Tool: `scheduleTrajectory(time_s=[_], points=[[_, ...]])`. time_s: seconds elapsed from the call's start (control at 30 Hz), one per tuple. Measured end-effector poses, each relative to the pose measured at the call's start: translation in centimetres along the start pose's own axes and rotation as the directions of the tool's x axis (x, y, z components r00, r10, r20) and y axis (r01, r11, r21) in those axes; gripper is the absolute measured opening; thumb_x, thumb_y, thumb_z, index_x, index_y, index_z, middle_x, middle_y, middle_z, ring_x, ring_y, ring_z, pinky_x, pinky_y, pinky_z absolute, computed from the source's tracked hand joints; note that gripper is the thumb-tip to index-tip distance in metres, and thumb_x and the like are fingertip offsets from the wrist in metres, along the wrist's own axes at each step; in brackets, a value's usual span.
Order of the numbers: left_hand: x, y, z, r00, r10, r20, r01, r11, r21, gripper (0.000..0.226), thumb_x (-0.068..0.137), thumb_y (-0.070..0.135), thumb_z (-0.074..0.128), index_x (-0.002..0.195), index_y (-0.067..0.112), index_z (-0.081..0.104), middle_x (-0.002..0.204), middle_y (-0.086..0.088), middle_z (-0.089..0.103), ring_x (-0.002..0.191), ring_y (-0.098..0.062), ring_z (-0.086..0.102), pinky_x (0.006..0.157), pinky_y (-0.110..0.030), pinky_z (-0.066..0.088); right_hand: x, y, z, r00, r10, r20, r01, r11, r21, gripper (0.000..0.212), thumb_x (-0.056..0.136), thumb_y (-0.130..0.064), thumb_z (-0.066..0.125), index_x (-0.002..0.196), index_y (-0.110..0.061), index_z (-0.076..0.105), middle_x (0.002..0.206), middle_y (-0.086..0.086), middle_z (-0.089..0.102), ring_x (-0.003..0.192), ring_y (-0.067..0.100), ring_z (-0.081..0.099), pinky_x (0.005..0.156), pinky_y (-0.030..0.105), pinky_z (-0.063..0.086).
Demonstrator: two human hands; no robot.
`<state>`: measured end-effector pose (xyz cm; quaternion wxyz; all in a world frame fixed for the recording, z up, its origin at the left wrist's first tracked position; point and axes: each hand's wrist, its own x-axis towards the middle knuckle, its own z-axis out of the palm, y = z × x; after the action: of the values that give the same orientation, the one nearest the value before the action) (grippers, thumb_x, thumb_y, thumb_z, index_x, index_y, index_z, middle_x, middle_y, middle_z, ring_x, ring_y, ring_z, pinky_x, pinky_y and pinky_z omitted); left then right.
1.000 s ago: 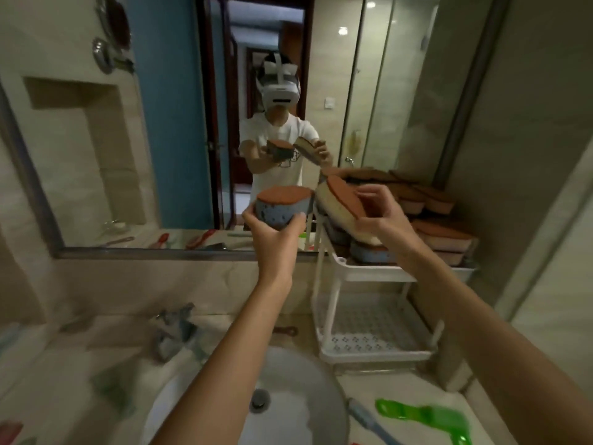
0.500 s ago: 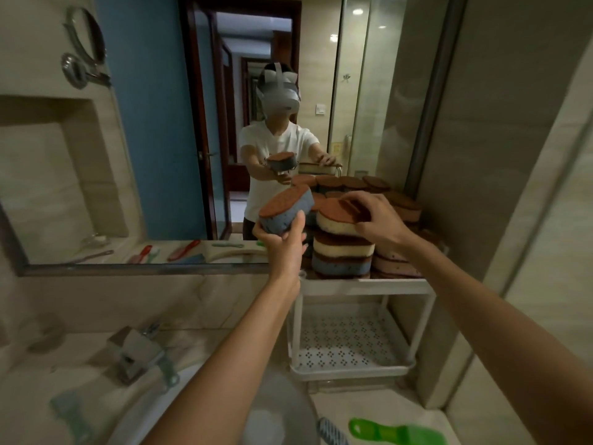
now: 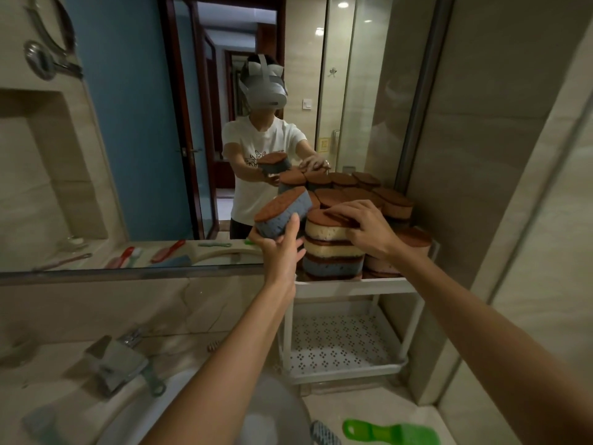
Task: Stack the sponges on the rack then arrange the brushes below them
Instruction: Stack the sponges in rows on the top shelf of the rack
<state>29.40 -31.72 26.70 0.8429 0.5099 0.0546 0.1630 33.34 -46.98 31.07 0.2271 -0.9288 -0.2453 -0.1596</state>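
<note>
A white two-tier rack (image 3: 353, 285) stands on the counter against the right wall. On its top shelf is a stack of three brown-topped sponges (image 3: 333, 252), with further sponges (image 3: 414, 242) behind it. My right hand (image 3: 362, 228) rests on the top cream sponge (image 3: 324, 231), fingers curled over its edge. My left hand (image 3: 279, 245) grips a blue sponge with a brown top (image 3: 282, 211), tilted, just left of the stack. The rack's lower perforated shelf (image 3: 340, 343) holds nothing. A green brush (image 3: 391, 431) lies on the counter at the bottom.
A white basin (image 3: 276, 415) and a chrome tap (image 3: 118, 361) sit below my arms. A striped brush handle (image 3: 324, 435) lies by the basin. The mirror (image 3: 144, 139) reflects a person, more sponges and several brushes on the counter.
My right hand has brought the cream sponge down onto the stack and now rests on it. My left hand, with the blue sponge, has moved closer to the stack.
</note>
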Motion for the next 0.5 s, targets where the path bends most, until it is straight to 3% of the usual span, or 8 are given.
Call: scheduleTrajectory(time_s=[0.23,0.33,0.43,0.5], points=[[-0.4,0.5,0.1,1.0,0.01,0.015,-0.01,1.0,-0.002,0.068,0.089,0.027,0.06,0.14,0.021,0.016,0.141,-0.016,0.042,0.121,-0.031,0.053,0.097,-0.041,0.047,-0.2,-0.4,0.6,1.0,-0.012,-0.028,0.013,1.0,0.019,0.061,0.081,0.004,0.047,0.133,-0.027,0.049,0.141,-0.002,0.046,0.13,0.019,0.03,0.106,0.029,0.02],[-0.9,1.0,0.1,0.999,0.037,0.005,-0.037,0.999,-0.001,0.069,0.089,0.024,0.06,0.14,0.022,0.014,0.141,-0.014,0.042,0.122,-0.03,0.053,0.096,-0.04,0.048,-0.5,0.0,0.8,1.0,-0.016,-0.019,0.016,1.0,-0.007,0.06,0.08,-0.003,0.048,0.134,-0.029,0.047,0.143,-0.001,0.043,0.132,0.019,0.028,0.108,0.029,0.017],[-1.1,1.8,0.1,0.991,0.132,-0.014,-0.132,0.991,-0.017,0.067,0.087,0.016,0.062,0.138,0.024,0.02,0.134,-0.006,0.043,0.118,-0.02,0.053,0.081,-0.028,0.053,-0.9,0.1,0.7,0.995,-0.01,-0.094,0.013,0.999,0.039,0.062,0.073,-0.023,0.045,0.135,-0.029,0.045,0.144,-0.001,0.04,0.135,0.018,0.023,0.113,0.035,0.018],[-1.2,2.5,0.2,0.978,0.206,-0.005,-0.206,0.978,-0.004,0.06,0.084,0.011,0.065,0.128,0.028,0.029,0.124,0.0,0.045,0.106,-0.01,0.054,0.075,-0.02,0.051,-1.0,-0.2,0.4,0.978,-0.018,-0.208,0.033,0.997,0.07,0.062,0.076,-0.024,0.052,0.137,-0.026,0.041,0.145,0.0,0.037,0.136,0.017,0.023,0.115,0.038,0.022]])
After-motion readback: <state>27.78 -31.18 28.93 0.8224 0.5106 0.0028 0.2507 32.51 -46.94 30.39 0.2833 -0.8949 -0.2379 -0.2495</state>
